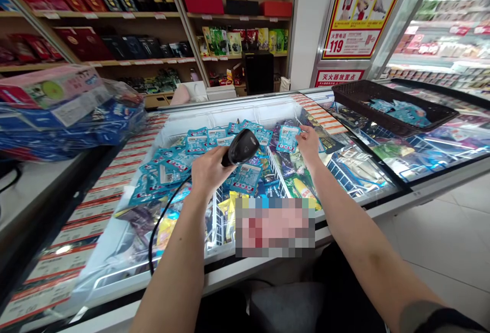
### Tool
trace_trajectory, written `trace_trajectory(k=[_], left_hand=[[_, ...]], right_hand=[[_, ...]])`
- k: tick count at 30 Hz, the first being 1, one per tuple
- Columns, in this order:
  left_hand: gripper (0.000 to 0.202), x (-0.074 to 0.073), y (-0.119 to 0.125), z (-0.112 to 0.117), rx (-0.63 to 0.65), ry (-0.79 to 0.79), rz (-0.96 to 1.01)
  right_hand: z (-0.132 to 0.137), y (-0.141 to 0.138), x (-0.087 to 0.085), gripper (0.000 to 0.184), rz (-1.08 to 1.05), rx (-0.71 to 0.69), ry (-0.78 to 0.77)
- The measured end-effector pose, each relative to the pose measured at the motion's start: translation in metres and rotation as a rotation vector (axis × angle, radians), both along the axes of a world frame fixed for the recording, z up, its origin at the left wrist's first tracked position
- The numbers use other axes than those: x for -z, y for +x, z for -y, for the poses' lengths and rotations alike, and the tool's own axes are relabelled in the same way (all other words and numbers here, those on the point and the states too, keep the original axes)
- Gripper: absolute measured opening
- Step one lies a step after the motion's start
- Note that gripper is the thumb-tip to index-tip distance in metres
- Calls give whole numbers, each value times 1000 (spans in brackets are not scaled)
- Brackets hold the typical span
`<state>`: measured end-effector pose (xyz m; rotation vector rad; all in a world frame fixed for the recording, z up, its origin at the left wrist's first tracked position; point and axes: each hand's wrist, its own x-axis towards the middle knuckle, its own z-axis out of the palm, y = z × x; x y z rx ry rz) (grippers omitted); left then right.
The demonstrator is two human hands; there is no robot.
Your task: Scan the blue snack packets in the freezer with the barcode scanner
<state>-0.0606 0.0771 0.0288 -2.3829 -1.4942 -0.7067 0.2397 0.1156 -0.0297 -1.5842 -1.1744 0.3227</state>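
Note:
My left hand (210, 170) is wrapped round a black handheld barcode scanner (243, 147), whose head points away and to the right. From it a black cable (157, 223) hangs down over the freezer front. Between the fingers and thumb of my right hand (308, 144) is a small blue packet (288, 139), held by its right edge. Many similar blue packets (168, 173) lie spread over the glass top, to the left of and behind the scanner. One more blue packet (247, 177) lies just below the scanner head.
Under the glass of the chest freezer (225, 281) are wire baskets of bagged goods. A dark brown plastic basket (390, 105) with blue packets stands at the right. Plastic-wrapped boxes (69, 103) sit at the left. Price labels (86, 208) line the left edge.

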Motion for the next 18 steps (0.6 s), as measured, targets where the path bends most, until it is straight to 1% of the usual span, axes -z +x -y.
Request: trace_trajectory(k=[2,3,6,9,11,13,15,17,18], left_hand=[[28,0,-2,0,-16,12,19],[28,0,-2,0,-23,15,28],[29,0,-3,0,-36,22,44],[30,0,-4,1,-29,26,45],[29,0,-4,1,-30,29,40],[29,0,-4,0,-34,28,33],[29,0,-4,0,-36,23,27],[29,1,-5,-1,-33,16,22],[29,1,-5,-1,-32,14,21]], right_hand=[[0,5,0,39,6,145,-37],[0,7,-1,38,5,195,-54],[2,10,-3,40,49,230,-79],[7,10,-5,43,131,224,-89],[11,6,-7,43,230,234,-74],[15,0,-9,43,346,215,-51],[18,-8,-10,43,453,127,-81],[20,-14,-11,43,543,39,-163],[20,-16,-11,42,581,18,-202]])
